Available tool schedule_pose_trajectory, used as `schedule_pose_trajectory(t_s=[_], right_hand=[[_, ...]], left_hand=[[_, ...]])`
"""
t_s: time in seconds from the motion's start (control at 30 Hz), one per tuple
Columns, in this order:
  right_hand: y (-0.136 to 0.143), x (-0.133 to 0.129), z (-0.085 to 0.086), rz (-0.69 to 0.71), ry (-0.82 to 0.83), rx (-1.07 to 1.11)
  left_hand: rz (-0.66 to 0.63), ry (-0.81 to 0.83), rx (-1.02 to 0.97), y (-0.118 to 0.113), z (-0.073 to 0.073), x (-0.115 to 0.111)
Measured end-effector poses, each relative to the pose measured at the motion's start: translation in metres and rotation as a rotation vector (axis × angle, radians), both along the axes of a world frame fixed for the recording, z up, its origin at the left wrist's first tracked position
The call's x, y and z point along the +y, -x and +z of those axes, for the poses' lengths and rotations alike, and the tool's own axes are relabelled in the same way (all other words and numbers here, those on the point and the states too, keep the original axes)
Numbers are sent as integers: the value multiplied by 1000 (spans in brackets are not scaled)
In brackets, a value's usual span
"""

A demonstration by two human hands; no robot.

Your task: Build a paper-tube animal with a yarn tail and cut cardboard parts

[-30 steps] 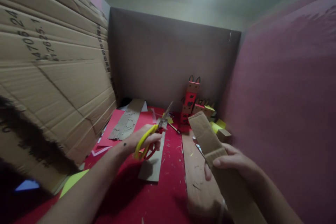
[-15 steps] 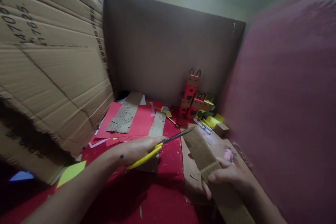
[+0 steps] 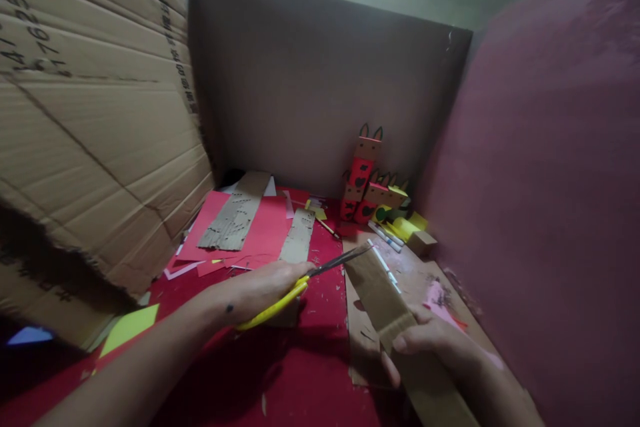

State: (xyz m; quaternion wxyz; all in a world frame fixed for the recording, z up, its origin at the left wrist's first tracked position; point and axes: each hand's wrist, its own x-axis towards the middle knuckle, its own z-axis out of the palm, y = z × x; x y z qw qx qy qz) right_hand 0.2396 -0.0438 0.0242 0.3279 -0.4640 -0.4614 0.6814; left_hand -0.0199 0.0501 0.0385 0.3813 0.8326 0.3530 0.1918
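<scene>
My left hand is closed around the yellow handles of a pair of scissors. Their dark blades point right and meet the far end of a brown cardboard strip. My right hand grips that strip lower down, thumb on top and fingertips beneath it. The strip slants from the middle of the view toward the bottom right and has a crease near my thumb. Under it lies a flat piece of cardboard with dark marks. Whether the blades have bitten into the strip's edge I cannot tell.
Small cardboard animal figures with pointed ears stand stacked at the back. Markers and yellow paper lie before them. Red paper and grey cardboard pieces lie at the left back. A large carton wall rises on the left.
The view has shifted slightly. The scissors' blades look a little closer together at the strip's far end. Both hands keep their holds.
</scene>
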Motion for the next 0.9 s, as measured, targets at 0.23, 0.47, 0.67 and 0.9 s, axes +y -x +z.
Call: schedule_pose_trajectory(t_s=[0.23, 0.47, 0.67, 0.9], right_hand=[[3, -1, 8, 45, 8, -5], [2, -2, 7, 29, 54, -19], [-1, -1, -1, 10, 35, 40], [-8, 1, -12, 47, 3, 62]], left_hand=[[-94, -268, 170, -2, -5, 0], [-140, -243, 234, -1, 1, 0], [-122, -213, 221, -1, -3, 2], [-147, -258, 283, -2, 0, 0]])
